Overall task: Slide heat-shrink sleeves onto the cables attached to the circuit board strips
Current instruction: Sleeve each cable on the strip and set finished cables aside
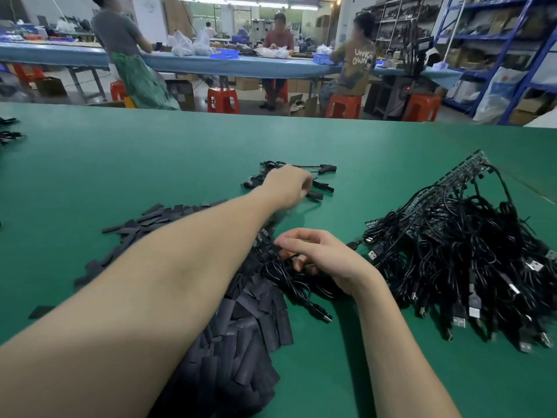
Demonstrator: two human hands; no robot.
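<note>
— Reaching out over the green desk [150, 164], the left hand [286, 187] has its fingers curled down onto a small bunch of sleeved cables [319, 188] mid-desk; blur hides the exact grip.

— And the right hand [322, 259]?

— Fingers curled round a black cable [289, 282] beside the sleeves [241, 336], a heap running off the near edge, partly under the forearm. Strips and cables [452, 236] tangle toward the right edge.
</note>
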